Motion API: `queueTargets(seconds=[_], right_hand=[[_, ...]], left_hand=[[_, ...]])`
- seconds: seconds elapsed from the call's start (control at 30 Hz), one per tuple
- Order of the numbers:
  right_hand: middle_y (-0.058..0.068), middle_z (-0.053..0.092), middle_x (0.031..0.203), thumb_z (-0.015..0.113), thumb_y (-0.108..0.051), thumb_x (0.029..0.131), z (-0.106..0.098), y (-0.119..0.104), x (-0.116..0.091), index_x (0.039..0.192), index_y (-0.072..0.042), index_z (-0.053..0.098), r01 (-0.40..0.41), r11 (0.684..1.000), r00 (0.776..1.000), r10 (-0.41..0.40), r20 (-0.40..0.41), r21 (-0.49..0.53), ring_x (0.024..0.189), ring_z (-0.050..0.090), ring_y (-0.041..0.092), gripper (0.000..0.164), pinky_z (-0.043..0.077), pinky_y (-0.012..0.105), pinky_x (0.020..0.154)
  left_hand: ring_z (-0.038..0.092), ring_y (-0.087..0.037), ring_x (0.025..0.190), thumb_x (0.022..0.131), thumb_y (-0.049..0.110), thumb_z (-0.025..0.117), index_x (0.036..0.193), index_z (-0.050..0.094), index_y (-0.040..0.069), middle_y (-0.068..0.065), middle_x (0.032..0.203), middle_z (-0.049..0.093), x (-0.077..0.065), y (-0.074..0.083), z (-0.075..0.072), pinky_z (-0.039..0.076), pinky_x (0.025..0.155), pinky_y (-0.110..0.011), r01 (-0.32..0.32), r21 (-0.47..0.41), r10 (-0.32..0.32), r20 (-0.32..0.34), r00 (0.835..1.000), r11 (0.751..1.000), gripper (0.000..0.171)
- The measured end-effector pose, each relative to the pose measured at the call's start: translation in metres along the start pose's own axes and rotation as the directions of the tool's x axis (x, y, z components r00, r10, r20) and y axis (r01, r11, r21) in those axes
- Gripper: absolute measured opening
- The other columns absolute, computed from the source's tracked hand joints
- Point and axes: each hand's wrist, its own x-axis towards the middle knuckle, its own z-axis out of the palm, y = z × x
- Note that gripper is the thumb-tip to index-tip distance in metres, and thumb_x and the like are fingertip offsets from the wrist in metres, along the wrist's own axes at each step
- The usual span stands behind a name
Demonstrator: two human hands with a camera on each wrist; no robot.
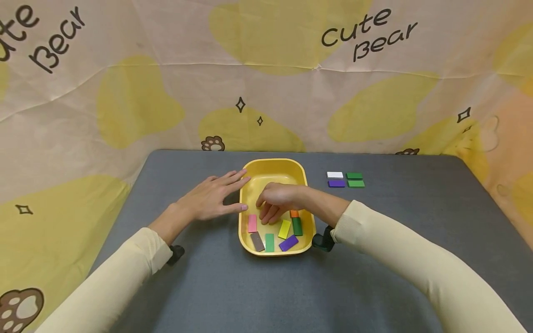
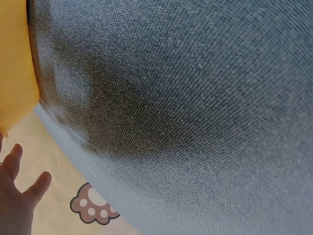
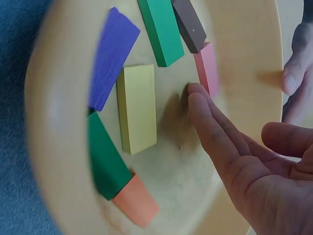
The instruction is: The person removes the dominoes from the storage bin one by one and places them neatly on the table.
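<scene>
A yellow tray (image 1: 272, 254) holds several small coloured blocks at its near end. My right hand (image 1: 281, 199) reaches down into it, fingers pointing at the tray's floor and nothing held. In the right wrist view those fingertips are beside the pink block (image 3: 208, 69), with the pale yellow block (image 3: 138, 107) across from them. Around these lie a brown block (image 3: 190, 25), a light green block (image 3: 162, 32), a purple block (image 3: 111, 58), a dark green block (image 3: 108, 155) and an orange block (image 3: 138, 199). My left hand (image 1: 212, 196) is spread at the tray's left rim, its thumb against the edge.
On the grey table (image 1: 395, 240), right of the tray, four-cornered order shows a white block (image 1: 335, 175), a purple block (image 1: 336, 183), a dark green block (image 1: 354, 176) and a light green block (image 1: 356, 184). A printed cloth (image 1: 166, 101) hangs behind the table.
</scene>
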Motion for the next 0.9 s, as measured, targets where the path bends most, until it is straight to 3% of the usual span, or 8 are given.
queueTargets(seconds=[0.23, 0.53, 0.9], right_hand=[[0.019, 0.070, 0.093, 0.048, -0.016, 0.102, 0.007, -0.002, 0.006, 0.119, 0.008, 0.061, 0.013, 1.000, 1.000, -0.013, 0.005, -0.014, 0.093, 0.072, 0.032, 0.031, 0.056, 0.038, 0.086], [0.020, 0.072, 0.102, 0.052, -0.005, 0.101, 0.013, -0.005, 0.009, 0.135, 0.009, 0.054, 0.078, 0.993, 0.996, -0.075, 0.038, -0.090, 0.099, 0.072, 0.031, 0.037, 0.055, 0.038, 0.089], [0.020, 0.073, 0.099, 0.057, 0.001, 0.097, 0.015, -0.005, 0.012, 0.118, 0.009, 0.067, 0.122, 0.984, 0.991, -0.113, 0.075, -0.127, 0.096, 0.072, 0.029, 0.025, 0.055, 0.037, 0.089]], left_hand=[[0.022, -0.030, 0.150, 0.095, 0.070, 0.044, 0.159, 0.026, 0.022, 0.002, 0.166, 0.016, 0.000, 0.000, 0.000, 0.029, 0.111, -0.058, -0.015, -0.009, 0.015, -0.007, 1.000, 1.000, 0.082], [0.023, -0.030, 0.149, 0.095, 0.068, 0.045, 0.159, 0.027, 0.021, 0.001, 0.166, 0.016, 0.000, -0.001, 0.000, 0.030, 0.110, -0.058, -0.030, -0.007, 0.030, -0.020, 0.999, 1.000, 0.081], [0.022, -0.029, 0.150, 0.094, 0.068, 0.047, 0.159, 0.026, 0.021, 0.001, 0.165, 0.016, 0.000, -0.002, 0.001, 0.030, 0.110, -0.058, -0.022, -0.014, 0.022, -0.017, 1.000, 1.000, 0.083]])
